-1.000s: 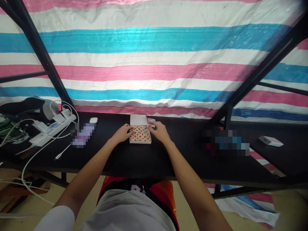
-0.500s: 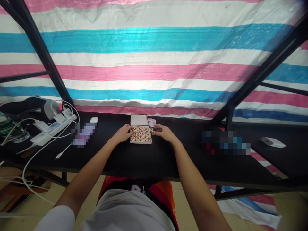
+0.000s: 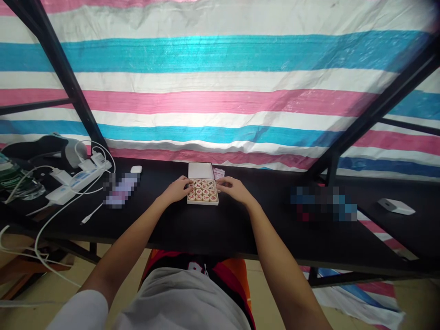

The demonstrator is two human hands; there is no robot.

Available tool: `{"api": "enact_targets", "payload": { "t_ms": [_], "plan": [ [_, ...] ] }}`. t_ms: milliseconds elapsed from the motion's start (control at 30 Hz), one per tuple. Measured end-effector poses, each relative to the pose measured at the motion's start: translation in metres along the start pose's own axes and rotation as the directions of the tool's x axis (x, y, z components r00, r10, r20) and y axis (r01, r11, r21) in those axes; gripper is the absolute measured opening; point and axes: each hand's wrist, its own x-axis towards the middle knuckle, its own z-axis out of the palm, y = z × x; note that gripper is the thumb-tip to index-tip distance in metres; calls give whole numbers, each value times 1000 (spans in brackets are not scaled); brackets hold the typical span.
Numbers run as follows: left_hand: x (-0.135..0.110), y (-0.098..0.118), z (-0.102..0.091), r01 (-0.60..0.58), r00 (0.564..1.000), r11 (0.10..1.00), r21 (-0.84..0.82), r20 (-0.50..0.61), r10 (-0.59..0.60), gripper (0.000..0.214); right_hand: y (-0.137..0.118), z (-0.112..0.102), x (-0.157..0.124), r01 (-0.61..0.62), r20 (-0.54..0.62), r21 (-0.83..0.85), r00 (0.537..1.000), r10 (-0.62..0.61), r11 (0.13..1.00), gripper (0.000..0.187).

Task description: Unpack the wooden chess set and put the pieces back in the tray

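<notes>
Xiangqi pieces (image 3: 202, 192) sit packed in rows in a shallow pale box (image 3: 202, 203), near the middle of the black desk (image 3: 206, 229); its lid (image 3: 201, 170) is open just behind – whether hinged or loose, I cannot tell. The left hand (image 3: 178, 189) is at the box's left side, thumb and forefinger spread apart and reaching over the nearest pieces; the right hand (image 3: 234, 189) is at the right edge, fingers bent, tips near the rim, and whether they pinch a piece I cannot tell. To work well here, I judge, the left hand should brace the wall lightly, since the box could slide on so smooth a top; the right should take a disc by its rounded rim and keep it level – a tilted one may catch its neighbours. The pieces look like thick wooden rounds, most bearing red characters, with darker marks towards the far right corner; the box is square-cornered, perhaps card or plastic; pink-and-white paper (image 3: 219, 173) lies beside the lid; behind everything hangs a crinkled, glossy striped sheet (image 3: 220, 101).
</notes>
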Motion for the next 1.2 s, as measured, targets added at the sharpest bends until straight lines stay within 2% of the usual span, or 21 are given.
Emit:
{"api": "enact_targets", "payload": {
  "t_ms": [67, 133, 367, 500, 600, 667, 767, 833, 1000, 1200],
  "plan": [
    [0, 0, 0, -12, 1000, 1000, 3, 0, 12, 40, -7, 3, -1, 11, 125, 0, 992, -11, 1000, 36],
    [0, 0, 0, -11, 1000, 1000, 7, 0, 11, 40, -11, 6, 0, 5, 177, -15, 984, -3, 1000, 33],
    [0, 1, -1, -9, 1000, 1000, 8, -4, 9, 39, -14, 11, 0, 28, 134, -36, 991, -23, 999, 29],
    [-1, 2, -1, -6, 1000, 1000, -1, -3, 6, 40, -15, 6, 0, 9, 106, 110, 994, -21, 994, 33],
    [-1, 2, -2, -3, 1000, 1000, -8, 3, 3, 40, -5, -11, -3, -63, 24, 248, 998, 59, 967, 34],
    [-1, 2, -3, -5, 1000, 1000, -12, 8, 5, 40, 9, -27, -7, -151, -42, 250, 985, 167, 956, 34],
    [0, 1, -2, -12, 1000, 1000, -12, 5, 12, 39, 32, -45, -14, -353, 90, 164, 935, 343, 921, 32],
    [0, 0, -1, -17, 1000, 1000, -11, -1, 17, 38, 45, -49, -16, -423, 153, 116, 902, 405, 899, 30],
    [1, -2, 0, -23, 1000, 1000, -10, -6, 23, 39, 53, -32, -9, -354, 208, 100, 922, 328, 930, 29],
    [2, -3, 1, -25, 1000, 1000, -1, -4, 25, 39, 31, -14, -3, -309, 308, 174, 919, 246, 935, 34]
  ]
}}
